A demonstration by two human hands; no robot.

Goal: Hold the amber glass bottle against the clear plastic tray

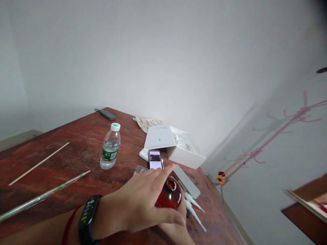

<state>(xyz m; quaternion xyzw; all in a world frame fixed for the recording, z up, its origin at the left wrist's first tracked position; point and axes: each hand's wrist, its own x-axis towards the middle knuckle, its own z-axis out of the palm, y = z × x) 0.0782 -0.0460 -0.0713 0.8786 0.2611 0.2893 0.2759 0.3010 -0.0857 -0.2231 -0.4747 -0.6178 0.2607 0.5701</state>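
While holding an amber bottle (171, 198) in the curled right hand (176, 232) toward the bench's (216, 217) right edge, laying the left hand (138, 200) half-spread against it; cannot tell whether gripping.

At the frame's lower centre, a jar (169, 199) is sitting between left hand (140, 197) and right hand (176, 232); behind, a phone (155, 160) is resting before a box (185, 158), a water bottle (110, 153) standing left on the surface (76, 134).

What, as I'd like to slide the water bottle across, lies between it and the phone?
Head view: from the water bottle, bare tabletop, then a white object I can't identify, right beside the phone. A clear plastic packet lies nearer the left hand.
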